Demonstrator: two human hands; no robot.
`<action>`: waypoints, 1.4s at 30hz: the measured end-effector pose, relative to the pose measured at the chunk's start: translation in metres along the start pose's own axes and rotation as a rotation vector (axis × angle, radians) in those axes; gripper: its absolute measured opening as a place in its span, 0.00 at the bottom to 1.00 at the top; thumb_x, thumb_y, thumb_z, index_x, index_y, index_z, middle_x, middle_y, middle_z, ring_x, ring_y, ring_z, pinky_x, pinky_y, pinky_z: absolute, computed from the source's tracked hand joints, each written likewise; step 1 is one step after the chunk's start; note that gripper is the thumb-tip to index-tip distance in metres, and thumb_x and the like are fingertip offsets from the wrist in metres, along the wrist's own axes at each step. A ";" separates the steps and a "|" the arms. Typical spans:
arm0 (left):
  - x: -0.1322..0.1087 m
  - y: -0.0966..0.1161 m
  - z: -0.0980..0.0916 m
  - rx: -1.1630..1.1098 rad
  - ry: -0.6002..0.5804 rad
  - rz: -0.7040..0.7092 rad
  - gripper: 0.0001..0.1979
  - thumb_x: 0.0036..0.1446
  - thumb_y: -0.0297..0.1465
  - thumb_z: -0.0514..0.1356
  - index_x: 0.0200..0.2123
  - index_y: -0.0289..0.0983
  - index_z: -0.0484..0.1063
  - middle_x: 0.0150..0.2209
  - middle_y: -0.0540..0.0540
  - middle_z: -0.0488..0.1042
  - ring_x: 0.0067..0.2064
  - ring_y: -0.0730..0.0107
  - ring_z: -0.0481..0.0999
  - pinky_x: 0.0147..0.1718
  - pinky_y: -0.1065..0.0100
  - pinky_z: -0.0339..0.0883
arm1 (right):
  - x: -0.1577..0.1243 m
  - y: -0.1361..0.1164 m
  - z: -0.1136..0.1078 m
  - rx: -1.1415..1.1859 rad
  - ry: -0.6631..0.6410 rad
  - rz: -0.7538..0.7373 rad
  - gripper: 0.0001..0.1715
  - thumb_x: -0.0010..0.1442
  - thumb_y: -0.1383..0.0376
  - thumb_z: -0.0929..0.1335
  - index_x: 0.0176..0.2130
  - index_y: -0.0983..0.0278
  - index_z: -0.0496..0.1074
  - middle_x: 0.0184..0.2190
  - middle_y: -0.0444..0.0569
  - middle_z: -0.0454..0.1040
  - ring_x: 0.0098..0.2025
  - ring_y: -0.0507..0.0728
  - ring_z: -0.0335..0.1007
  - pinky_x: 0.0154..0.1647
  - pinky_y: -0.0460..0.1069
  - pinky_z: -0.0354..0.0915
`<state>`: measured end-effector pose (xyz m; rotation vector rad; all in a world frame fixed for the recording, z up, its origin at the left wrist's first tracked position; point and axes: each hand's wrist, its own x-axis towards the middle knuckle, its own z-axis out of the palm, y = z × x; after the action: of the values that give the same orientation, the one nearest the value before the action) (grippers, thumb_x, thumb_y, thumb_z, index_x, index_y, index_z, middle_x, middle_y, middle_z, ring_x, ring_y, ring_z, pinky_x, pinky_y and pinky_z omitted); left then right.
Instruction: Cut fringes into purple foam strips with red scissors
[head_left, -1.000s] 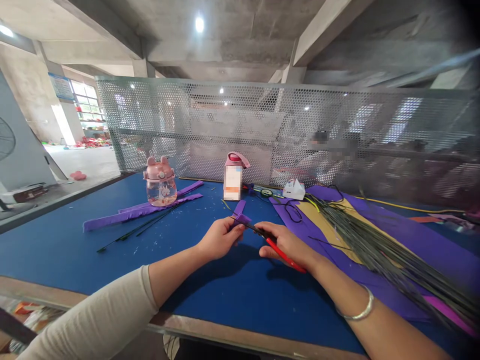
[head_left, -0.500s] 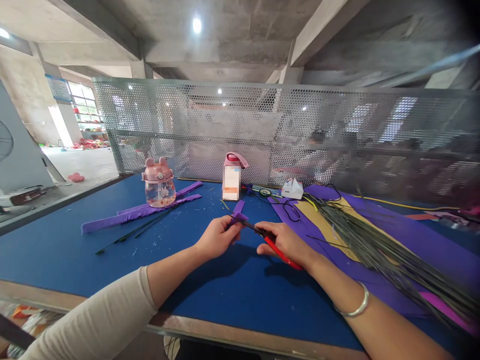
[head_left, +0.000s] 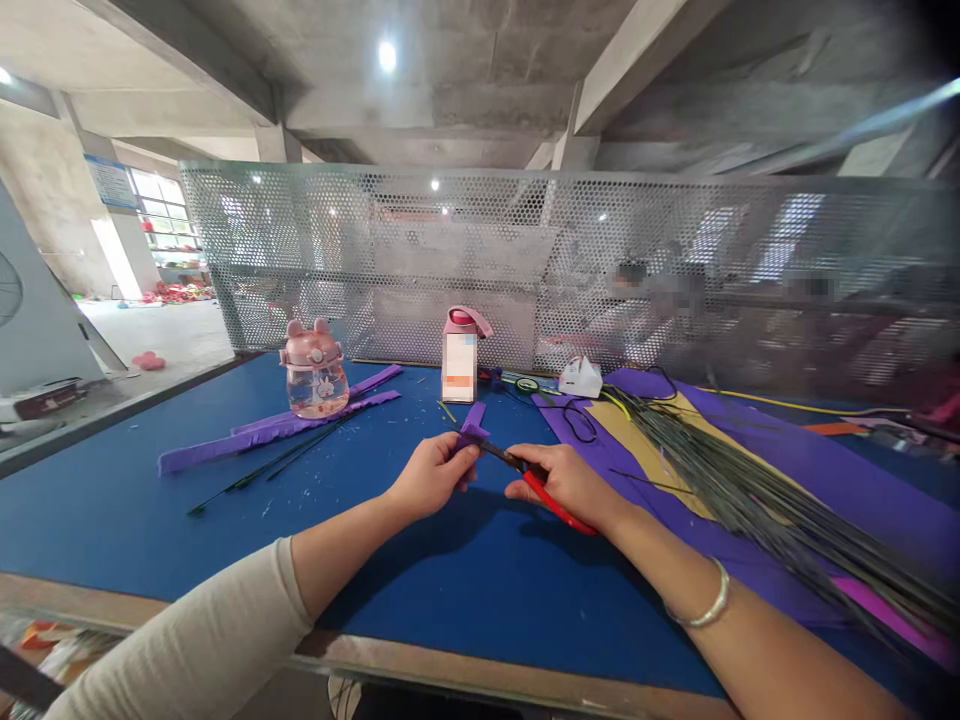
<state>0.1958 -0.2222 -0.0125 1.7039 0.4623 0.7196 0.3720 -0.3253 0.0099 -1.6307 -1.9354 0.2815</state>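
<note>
Between the thumb and fingers of my left hand is pinched a small strip of purple paper, its free end pointing away from me. My right hand grips a pair of red-handled scissors. Their dark blades reach left to the purple strip, close to my left fingertips; whether the blades are parted is hard to make out. On the left of the table lie longer fringed purple strips and thin green stems.
A clear bottle with a pink lid stands at left. Behind my hands, a phone leans against a pink-topped bottle. Dark green stems lie on purple sheets at right. A perforated metal screen borders the blue table's back.
The scissor blades now appear more closed at the purple strip. Both hands keep nearly the same place, and the whole view has shifted slightly.
</note>
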 end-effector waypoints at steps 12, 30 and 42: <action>0.000 0.003 0.002 -0.279 -0.043 -0.111 0.16 0.49 0.42 0.59 0.32 0.35 0.65 0.26 0.49 0.71 0.24 0.76 0.71 0.25 0.73 0.63 | 0.000 0.007 -0.002 -0.017 -0.006 0.014 0.17 0.54 0.53 0.67 0.34 0.65 0.70 0.21 0.41 0.61 0.21 0.49 0.50 0.22 0.44 0.52; 0.003 -0.007 0.004 -0.179 0.040 -0.032 0.18 0.51 0.45 0.57 0.32 0.35 0.65 0.24 0.51 0.69 0.20 0.79 0.67 0.20 0.75 0.58 | 0.001 0.009 -0.001 -0.111 -0.065 -0.087 0.29 0.49 0.50 0.70 0.44 0.62 0.63 0.37 0.48 0.67 0.35 0.56 0.63 0.36 0.48 0.60; 0.002 -0.008 0.003 -0.050 0.009 0.016 0.19 0.53 0.46 0.55 0.29 0.34 0.65 0.24 0.49 0.69 0.21 0.78 0.66 0.20 0.74 0.57 | 0.001 -0.001 -0.005 -0.065 -0.052 -0.093 0.24 0.52 0.48 0.68 0.39 0.64 0.67 0.30 0.44 0.65 0.28 0.52 0.57 0.28 0.44 0.56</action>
<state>0.1998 -0.2206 -0.0199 1.6599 0.4337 0.7447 0.3737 -0.3256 0.0148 -1.5831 -2.0722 0.2280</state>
